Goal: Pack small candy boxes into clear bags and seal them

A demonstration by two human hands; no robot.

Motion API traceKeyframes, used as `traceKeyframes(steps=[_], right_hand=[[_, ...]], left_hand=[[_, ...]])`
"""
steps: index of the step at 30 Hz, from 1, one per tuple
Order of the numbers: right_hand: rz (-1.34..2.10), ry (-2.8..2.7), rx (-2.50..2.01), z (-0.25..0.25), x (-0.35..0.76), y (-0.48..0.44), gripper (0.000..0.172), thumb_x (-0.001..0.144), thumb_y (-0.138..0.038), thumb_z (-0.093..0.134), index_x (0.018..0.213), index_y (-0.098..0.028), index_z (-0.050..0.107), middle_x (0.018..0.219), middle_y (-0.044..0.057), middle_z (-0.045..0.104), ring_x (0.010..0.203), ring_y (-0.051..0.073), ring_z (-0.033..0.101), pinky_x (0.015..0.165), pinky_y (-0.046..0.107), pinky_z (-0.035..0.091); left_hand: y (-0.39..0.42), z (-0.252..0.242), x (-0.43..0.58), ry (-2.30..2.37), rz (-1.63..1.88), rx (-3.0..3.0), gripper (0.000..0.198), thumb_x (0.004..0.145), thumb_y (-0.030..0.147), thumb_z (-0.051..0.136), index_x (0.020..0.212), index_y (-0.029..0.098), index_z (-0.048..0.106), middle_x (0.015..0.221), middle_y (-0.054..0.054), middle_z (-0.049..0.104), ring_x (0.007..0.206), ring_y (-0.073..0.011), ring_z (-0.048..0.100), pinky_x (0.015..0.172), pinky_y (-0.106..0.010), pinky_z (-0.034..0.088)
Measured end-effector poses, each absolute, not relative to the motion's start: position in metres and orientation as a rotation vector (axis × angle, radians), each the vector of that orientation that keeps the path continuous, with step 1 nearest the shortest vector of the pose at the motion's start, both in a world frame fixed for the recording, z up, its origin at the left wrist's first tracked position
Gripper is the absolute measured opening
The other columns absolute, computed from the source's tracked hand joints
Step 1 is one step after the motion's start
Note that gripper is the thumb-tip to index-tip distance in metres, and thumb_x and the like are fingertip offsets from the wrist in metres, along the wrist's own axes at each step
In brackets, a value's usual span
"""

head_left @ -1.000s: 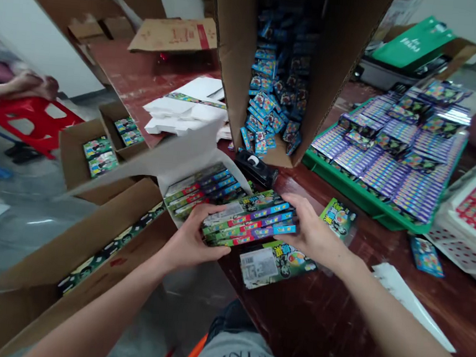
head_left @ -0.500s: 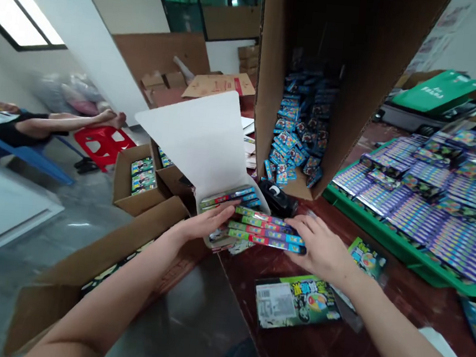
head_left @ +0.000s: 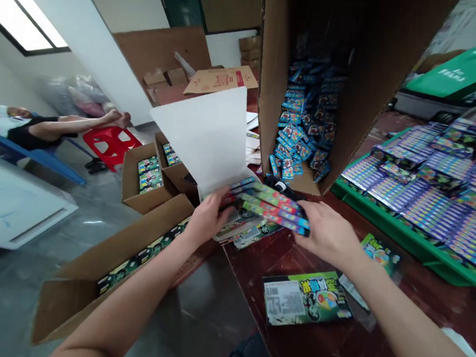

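Note:
My right hand (head_left: 328,234) grips a stack of long, colourful flat packs (head_left: 276,207) at its right end, tilted down toward a white carton (head_left: 208,137) with its lid flap raised. My left hand (head_left: 208,218) is closed on the carton's near edge, where more of the same packs lie inside. Both hands work at the corner of a dark red table (head_left: 315,346). A flat green printed box (head_left: 306,297) lies on the table just below my right wrist.
A tall cardboard box (head_left: 355,72) spilling small blue packets stands behind the carton. A green tray (head_left: 415,247) of purple packs fills the right. Open cardboard boxes (head_left: 87,282) with packed goods sit on the floor at left. A person sits far left by a red stool (head_left: 106,139).
The white carton's lid has swung upright. My hands have carried the stack of packs from the table edge up to the carton's opening. The view has tilted upward.

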State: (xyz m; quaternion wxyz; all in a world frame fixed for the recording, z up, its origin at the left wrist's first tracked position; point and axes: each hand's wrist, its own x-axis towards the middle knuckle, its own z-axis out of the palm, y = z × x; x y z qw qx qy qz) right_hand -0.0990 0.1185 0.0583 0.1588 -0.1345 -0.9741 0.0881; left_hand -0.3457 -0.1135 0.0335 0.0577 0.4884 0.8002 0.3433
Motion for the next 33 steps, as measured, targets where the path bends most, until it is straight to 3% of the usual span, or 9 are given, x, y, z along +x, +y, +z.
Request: traceKeyframes(steps=[3, 5, 7, 12, 19, 25, 28, 31, 33], right_hand=[[0.426, -2.721, -0.499, 0.060, -0.067, 0.134, 0.069, 0.080, -0.046, 0.069, 0.140, -0.020, 0.049, 0.127, 0.014, 0.067, 0.110, 0.036, 0.068, 0.092, 0.050, 0.056], [0.545, -2.788, -0.439, 0.064, -0.048, 0.141, 0.071, 0.079, -0.048, 0.072, 0.141, -0.023, 0.048, 0.127, 0.011, 0.068, 0.106, 0.034, 0.070, 0.090, 0.047, 0.058], [0.604, -2.908, -0.296, 0.068, -0.038, 0.141, 0.070, 0.077, -0.045, 0.074, 0.139, -0.026, 0.048, 0.128, 0.009, 0.068, 0.107, 0.031, 0.070, 0.091, 0.045, 0.058], [0.535, -3.094, -0.060, 0.071, -0.052, 0.125, 0.063, 0.072, -0.030, 0.073, 0.133, -0.025, 0.054, 0.125, 0.009, 0.069, 0.109, 0.031, 0.068, 0.090, 0.047, 0.058], [0.390, -2.919, 0.093, 0.097, -0.122, 0.130, 0.065, 0.078, -0.034, 0.071, 0.139, -0.025, 0.050, 0.132, 0.011, 0.065, 0.115, 0.032, 0.064, 0.094, 0.047, 0.056], [0.270, -2.850, 0.124, 0.088, -0.218, 0.114, 0.069, 0.085, -0.031, 0.068, 0.147, -0.017, 0.042, 0.145, 0.015, 0.055, 0.132, 0.034, 0.050, 0.106, 0.050, 0.047], [0.284, -3.000, 0.114, 0.072, -0.250, 0.110, 0.070, 0.085, -0.032, 0.068, 0.149, -0.017, 0.040, 0.148, 0.014, 0.052, 0.135, 0.032, 0.048, 0.109, 0.047, 0.044], [0.290, -3.128, 0.124, 0.068, -0.271, 0.112, 0.073, 0.084, -0.035, 0.069, 0.149, -0.017, 0.041, 0.147, 0.015, 0.054, 0.130, 0.033, 0.054, 0.102, 0.046, 0.048], [0.294, -3.184, 0.143, 0.071, -0.284, 0.116, 0.076, 0.081, -0.037, 0.072, 0.148, -0.017, 0.043, 0.145, 0.016, 0.055, 0.126, 0.034, 0.057, 0.100, 0.045, 0.050]], left_hand=[[-0.117, 0.029, -0.343, 2.662, 0.601, 1.756, 0.088, 0.075, 0.054, 0.080, 0.151, 0.029, 0.043, 0.162, -0.013, 0.033, 0.146, -0.0436, 0.029, 0.119, -0.062, 0.024], [-0.114, 0.026, -0.347, 2.690, 0.414, 1.770, 0.103, 0.064, 0.054, 0.087, 0.152, 0.029, 0.041, 0.164, -0.015, 0.028, 0.147, -0.0490, 0.022, 0.117, -0.066, 0.020], [-0.108, 0.025, -0.355, 2.681, 0.345, 1.762, 0.106, 0.062, 0.056, 0.086, 0.153, 0.029, 0.040, 0.162, -0.015, 0.031, 0.147, -0.0507, 0.020, 0.116, -0.067, 0.019], [-0.094, 0.038, -0.386, 2.617, 0.287, 1.774, 0.084, 0.075, 0.046, 0.076, 0.150, 0.027, 0.044, 0.154, -0.015, 0.044, 0.137, -0.0456, 0.040, 0.111, -0.062, 0.030], [-0.086, 0.055, -0.445, 2.541, 0.581, 1.765, 0.055, 0.092, 0.038, 0.057, 0.143, 0.018, 0.052, 0.141, -0.015, 0.058, 0.131, -0.0365, 0.052, 0.113, -0.052, 0.034], [-0.088, 0.043, -0.483, 2.465, 0.942, 1.767, 0.065, 0.074, 0.032, 0.072, 0.136, 0.018, 0.058, 0.135, -0.014, 0.062, 0.125, -0.0329, 0.059, 0.109, -0.045, 0.045], [-0.092, 0.031, -0.496, 2.444, 1.086, 1.720, 0.059, 0.070, 0.035, 0.076, 0.125, 0.017, 0.065, 0.130, -0.013, 0.065, 0.119, -0.0308, 0.063, 0.107, -0.042, 0.049], [-0.098, 0.028, -0.506, 2.464, 1.172, 1.622, 0.037, 0.083, 0.042, 0.067, 0.111, 0.017, 0.071, 0.115, -0.011, 0.073, 0.107, -0.0266, 0.069, 0.099, -0.039, 0.053], [-0.106, 0.035, -0.506, 2.520, 1.235, 1.536, 0.037, 0.094, 0.044, 0.054, 0.110, 0.016, 0.071, 0.109, -0.011, 0.075, 0.101, -0.0255, 0.070, 0.095, -0.040, 0.055]])
